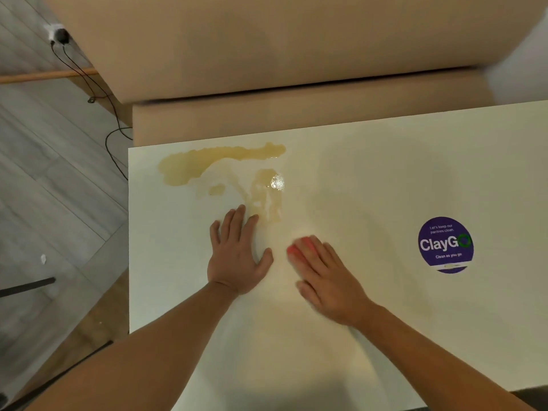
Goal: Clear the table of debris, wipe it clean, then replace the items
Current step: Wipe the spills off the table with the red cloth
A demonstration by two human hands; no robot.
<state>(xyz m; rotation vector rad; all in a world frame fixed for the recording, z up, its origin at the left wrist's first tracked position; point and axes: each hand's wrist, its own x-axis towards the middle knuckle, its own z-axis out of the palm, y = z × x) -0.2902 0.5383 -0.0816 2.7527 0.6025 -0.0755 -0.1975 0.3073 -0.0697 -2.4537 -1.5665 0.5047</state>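
Observation:
A white table (370, 179) carries a yellowish liquid spill (207, 161) near its far left corner, with wet smears running down toward my hands. My left hand (237, 253) lies flat on the tabletop with fingers spread, just below the smears. My right hand (323, 271) presses a pink cloth or sponge (299, 247) against the table; only the cloth's far edge shows past my fingers, and the hand is motion-blurred.
A round purple "ClayGo" sticker (445, 244) sits on the table at the right. A tan cushioned bench (267, 54) runs along the table's far edge. Black cables (112, 134) trail over the grey wood floor at the left, beside a dark bar (28, 286).

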